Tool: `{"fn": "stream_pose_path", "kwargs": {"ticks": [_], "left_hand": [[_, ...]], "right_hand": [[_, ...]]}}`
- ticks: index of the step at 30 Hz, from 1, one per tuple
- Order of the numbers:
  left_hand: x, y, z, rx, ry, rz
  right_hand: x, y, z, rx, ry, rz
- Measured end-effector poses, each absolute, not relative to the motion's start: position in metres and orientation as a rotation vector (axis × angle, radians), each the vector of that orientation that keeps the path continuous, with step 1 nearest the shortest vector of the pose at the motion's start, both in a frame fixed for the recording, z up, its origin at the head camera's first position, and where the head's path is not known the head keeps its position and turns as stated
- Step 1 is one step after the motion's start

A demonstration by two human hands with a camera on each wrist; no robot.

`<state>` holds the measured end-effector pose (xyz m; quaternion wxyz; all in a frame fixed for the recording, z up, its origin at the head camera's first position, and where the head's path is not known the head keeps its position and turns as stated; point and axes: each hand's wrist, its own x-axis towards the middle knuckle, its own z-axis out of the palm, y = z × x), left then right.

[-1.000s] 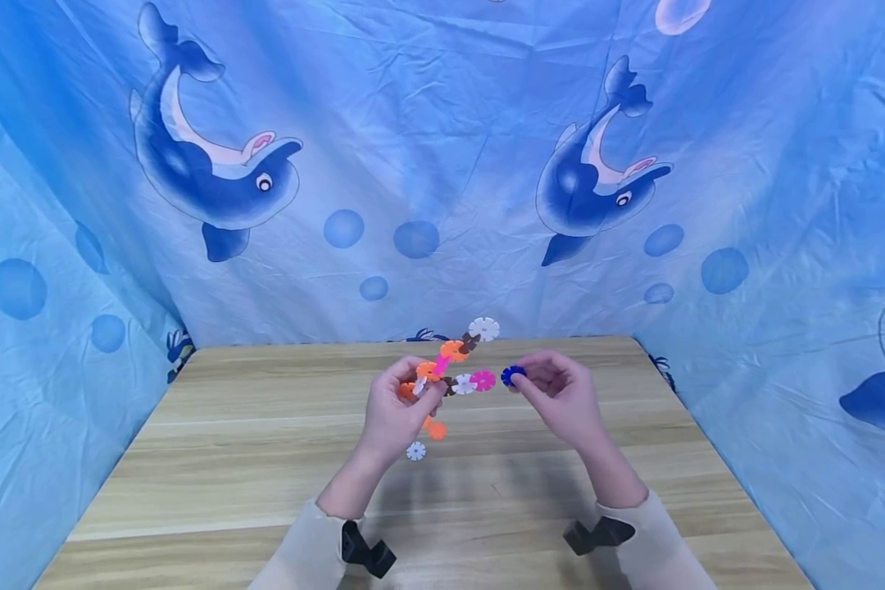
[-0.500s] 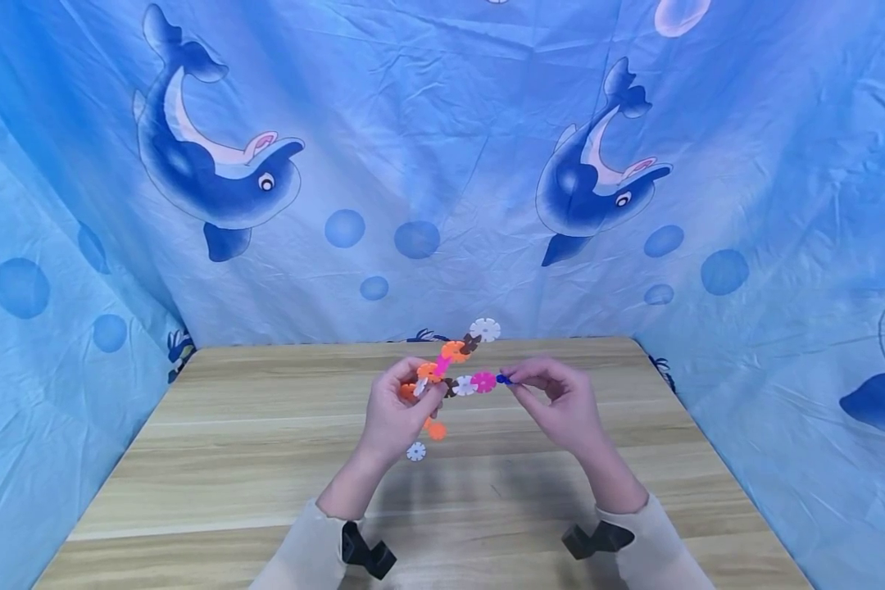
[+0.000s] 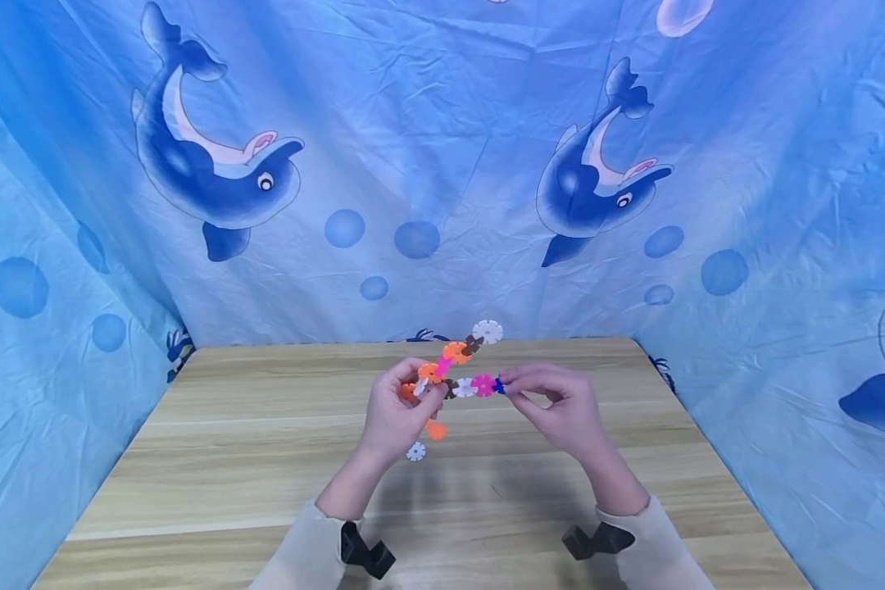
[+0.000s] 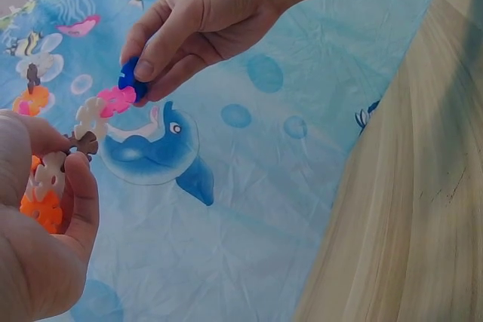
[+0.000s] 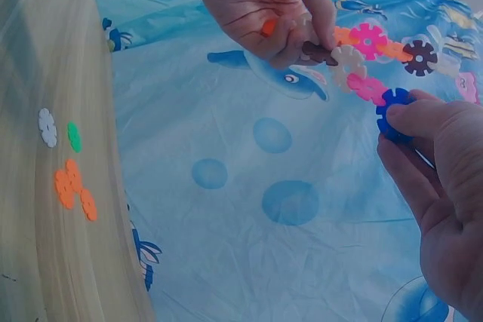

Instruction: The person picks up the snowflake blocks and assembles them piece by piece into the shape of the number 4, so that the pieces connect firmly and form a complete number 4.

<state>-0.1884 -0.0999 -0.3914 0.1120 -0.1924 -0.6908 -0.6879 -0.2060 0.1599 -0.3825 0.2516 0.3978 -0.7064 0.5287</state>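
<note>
My left hand (image 3: 398, 414) grips a chain of slotted plastic snowflake discs above the table, pinching near a brown disc (image 4: 84, 143). One branch slants up and away through an orange disc (image 3: 455, 352) to a white disc (image 3: 488, 331) at its tip. Another branch runs rightward through a white disc (image 3: 465, 388) to a pink disc (image 3: 483, 385). A blue snowflake disc (image 5: 394, 116) is pinched between thumb and fingers of my right hand (image 3: 564, 406), its edge against the pink one. How deep their slots engage cannot be told. Left-hand fingers hide part of the chain.
On the wooden table (image 3: 265, 492) lie a loose white disc (image 3: 416, 451), a green disc (image 5: 74, 136) and a few orange discs (image 5: 68, 186), below the hands. A blue dolphin-print cloth (image 3: 442, 164) hangs behind and along both sides.
My right hand has moved slightly left, turning the blue disc from face-on to edge-on and bringing it against the pink disc. My left hand and the chain have hardly moved.
</note>
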Motion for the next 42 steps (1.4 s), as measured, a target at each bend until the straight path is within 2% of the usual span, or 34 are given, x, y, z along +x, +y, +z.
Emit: {"fn": "stream_pose_path", "kwargs": {"ticks": [14,42], "left_hand": [[-0.191,-0.097,-0.392,-0.576,-2.067,-2.056],[-0.188,-0.095,-0.384,-0.575,-2.048,-2.029]], "right_hand": [[-0.204,0.166,-0.383,1.110,-1.880,1.516],[-0.214,0.164,-0.383,1.221,-1.782,1.293]]}}
